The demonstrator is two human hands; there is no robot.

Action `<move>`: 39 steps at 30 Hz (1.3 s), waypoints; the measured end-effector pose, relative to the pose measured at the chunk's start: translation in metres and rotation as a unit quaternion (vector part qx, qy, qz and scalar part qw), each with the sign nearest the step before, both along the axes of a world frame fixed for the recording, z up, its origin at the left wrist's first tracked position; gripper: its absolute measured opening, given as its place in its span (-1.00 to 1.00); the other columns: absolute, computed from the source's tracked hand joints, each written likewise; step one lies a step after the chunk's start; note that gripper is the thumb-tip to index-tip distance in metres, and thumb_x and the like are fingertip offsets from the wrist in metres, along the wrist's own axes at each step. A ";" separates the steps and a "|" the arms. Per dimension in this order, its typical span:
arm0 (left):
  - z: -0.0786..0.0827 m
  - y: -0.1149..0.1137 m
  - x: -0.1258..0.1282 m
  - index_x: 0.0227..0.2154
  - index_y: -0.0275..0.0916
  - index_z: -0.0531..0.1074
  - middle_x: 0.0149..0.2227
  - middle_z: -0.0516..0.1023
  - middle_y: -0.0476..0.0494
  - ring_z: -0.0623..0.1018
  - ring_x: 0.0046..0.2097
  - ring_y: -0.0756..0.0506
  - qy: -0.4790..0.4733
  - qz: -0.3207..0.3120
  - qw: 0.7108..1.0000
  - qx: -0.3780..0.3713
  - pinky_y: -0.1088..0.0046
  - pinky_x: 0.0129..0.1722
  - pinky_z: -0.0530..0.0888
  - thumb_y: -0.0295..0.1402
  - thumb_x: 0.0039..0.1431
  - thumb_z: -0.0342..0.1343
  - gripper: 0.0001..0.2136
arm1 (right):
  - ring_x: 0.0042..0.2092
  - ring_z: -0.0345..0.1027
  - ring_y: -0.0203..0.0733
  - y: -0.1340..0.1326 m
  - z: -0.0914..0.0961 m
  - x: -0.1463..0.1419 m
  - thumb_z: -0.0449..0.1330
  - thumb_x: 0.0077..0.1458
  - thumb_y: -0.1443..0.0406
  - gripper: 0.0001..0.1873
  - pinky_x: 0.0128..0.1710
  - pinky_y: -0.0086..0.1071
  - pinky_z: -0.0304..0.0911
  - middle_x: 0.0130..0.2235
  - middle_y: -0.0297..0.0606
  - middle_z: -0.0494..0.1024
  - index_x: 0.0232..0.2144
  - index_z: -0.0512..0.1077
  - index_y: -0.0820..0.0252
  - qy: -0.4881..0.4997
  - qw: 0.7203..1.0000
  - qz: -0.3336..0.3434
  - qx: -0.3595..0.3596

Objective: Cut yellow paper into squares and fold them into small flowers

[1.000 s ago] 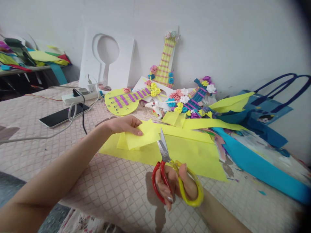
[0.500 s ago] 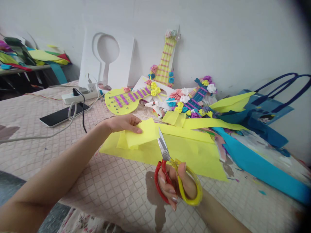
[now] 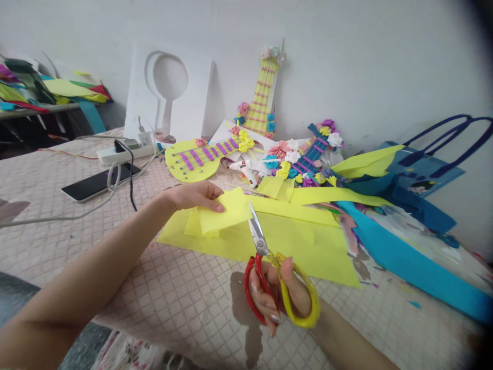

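My left hand [image 3: 200,196] pinches a small yellow crepe paper piece [image 3: 227,211] between thumb and fingers, above the table. In my right hand [image 3: 281,290] is a pair of scissors [image 3: 260,241] with one red and one yellow handle; fingers and thumb go through the loops. The blades point up and away, their tips at the right edge of the held piece. Whether they touch the paper I cannot tell. Beneath both hands lies a large yellow paper sheet [image 3: 308,252], with a long yellow strip [image 3: 296,211] along its far side.
Behind stand paper-flowered guitar shapes, one yellow with purple bars [image 3: 192,164], and a white glue gun [image 3: 246,169]. A white foam board [image 3: 192,103] leans on the wall. At left are a phone [image 3: 96,182] and a power strip [image 3: 127,150]; at right, blue paper [image 3: 416,262] and a blue bag [image 3: 427,169].
The scissors' blades have come slightly closer together and shifted a little to the left. The left hand and its paper piece stay almost in place.
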State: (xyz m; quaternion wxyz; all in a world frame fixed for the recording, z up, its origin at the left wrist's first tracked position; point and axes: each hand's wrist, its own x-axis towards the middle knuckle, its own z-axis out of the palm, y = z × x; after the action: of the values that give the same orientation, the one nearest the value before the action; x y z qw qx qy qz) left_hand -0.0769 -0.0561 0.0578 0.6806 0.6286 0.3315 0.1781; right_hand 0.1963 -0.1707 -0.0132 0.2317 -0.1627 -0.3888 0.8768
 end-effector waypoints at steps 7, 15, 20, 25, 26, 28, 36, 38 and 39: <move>0.000 -0.003 0.006 -0.35 -0.30 0.52 -0.41 0.61 -0.14 0.56 -0.45 0.01 0.000 -0.023 0.999 0.023 0.58 -0.45 0.49 -0.32 0.00 0.24 -0.83 | -0.65 0.14 -0.43 0.000 0.002 0.000 -0.10 -0.14 -0.33 -0.23 -0.64 -0.40 0.32 -0.60 -0.46 0.26 -0.33 0.28 0.25 0.002 1.000 0.014 -0.002; -0.005 -0.002 0.007 -0.33 -0.28 0.52 -0.38 0.61 -0.16 0.57 -0.44 -0.01 0.014 -0.026 0.999 0.022 0.55 -0.45 0.49 -0.28 -0.02 0.26 -0.78 | -0.66 0.12 -0.44 0.001 0.005 -0.001 -0.10 -0.12 -0.32 -0.25 -0.67 -0.43 0.30 -0.59 -0.46 0.25 -0.34 0.27 0.25 0.010 1.000 0.014 -0.001; -0.003 -0.002 0.006 -0.37 -0.29 0.53 -0.42 0.61 -0.15 0.55 -0.47 -0.01 0.024 -0.016 0.999 0.040 0.52 -0.43 0.50 -0.26 -0.05 0.27 -0.78 | -0.70 0.06 -0.48 0.000 0.002 -0.001 -0.08 -0.12 -0.31 -0.29 -0.71 -0.47 0.28 -0.64 -0.50 0.22 -0.39 0.27 0.23 0.017 1.000 0.004 -0.005; 0.000 -0.002 0.006 -0.37 -0.28 0.52 -0.43 0.61 -0.13 0.55 -0.47 0.01 0.018 -0.012 0.999 0.031 0.55 -0.44 0.49 -0.28 -0.02 0.26 -0.82 | -0.74 0.00 -0.51 0.000 0.001 -0.001 -0.04 -0.11 -0.29 -0.33 -0.74 -0.50 0.26 -0.67 -0.54 0.20 -0.41 0.25 0.21 0.013 1.000 -0.002 -0.010; 0.000 -0.002 0.006 -0.38 -0.28 0.52 -0.43 0.61 -0.12 0.55 -0.47 0.01 0.017 -0.012 0.999 0.033 0.56 -0.45 0.48 -0.29 -0.02 0.25 -0.82 | -0.74 0.00 -0.51 0.000 0.002 -0.001 -0.04 -0.11 -0.29 -0.33 -0.73 -0.50 0.27 -0.67 -0.54 0.20 -0.41 0.25 0.21 0.013 1.000 -0.001 -0.010; -0.001 -0.002 0.006 -0.38 -0.28 0.52 -0.44 0.60 -0.12 0.55 -0.47 0.02 0.015 -0.015 0.999 0.041 0.58 -0.47 0.47 -0.30 -0.01 0.25 -0.83 | -0.72 0.04 -0.50 -0.001 0.002 -0.001 -0.05 -0.11 -0.29 -0.31 -0.70 -0.47 0.30 -0.66 -0.53 0.22 -0.40 0.26 0.22 0.009 1.000 0.001 -0.010; -0.004 -0.005 0.011 -0.39 -0.28 0.53 -0.45 0.59 -0.14 0.54 -0.49 -0.02 0.028 -0.022 0.999 0.033 0.54 -0.51 0.46 -0.26 -0.08 0.28 -0.79 | -0.65 0.13 -0.45 -0.002 0.005 -0.001 -0.09 -0.13 -0.32 -0.26 -0.59 -0.38 0.37 -0.60 -0.47 0.25 -0.36 0.28 0.24 0.006 1.000 0.009 -0.014; -0.003 -0.007 0.013 -0.39 -0.27 0.54 -0.44 0.59 -0.15 0.54 -0.48 -0.03 0.030 -0.027 0.999 0.025 0.53 -0.50 0.46 -0.26 -0.07 0.28 -0.80 | -0.65 0.12 -0.44 -0.002 0.006 -0.002 -0.09 -0.12 -0.32 -0.26 -0.59 -0.37 0.38 -0.60 -0.47 0.25 -0.36 0.28 0.24 0.002 1.000 0.002 -0.016; -0.003 -0.007 0.013 -0.39 -0.26 0.54 -0.43 0.60 -0.15 0.54 -0.48 -0.03 0.030 -0.030 0.999 0.023 0.53 -0.50 0.46 -0.26 -0.07 0.27 -0.80 | -0.65 0.12 -0.44 -0.002 0.007 -0.002 -0.09 -0.12 -0.32 -0.26 -0.58 -0.36 0.38 -0.60 -0.46 0.25 -0.36 0.28 0.24 0.000 1.000 0.001 -0.016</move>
State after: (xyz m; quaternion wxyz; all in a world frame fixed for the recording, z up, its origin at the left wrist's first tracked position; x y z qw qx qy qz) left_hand -0.0634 -0.0633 0.0550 0.6611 0.6583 0.3287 0.1467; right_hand 0.1948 -0.1725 -0.0064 0.2283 -0.1662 -0.3752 0.8829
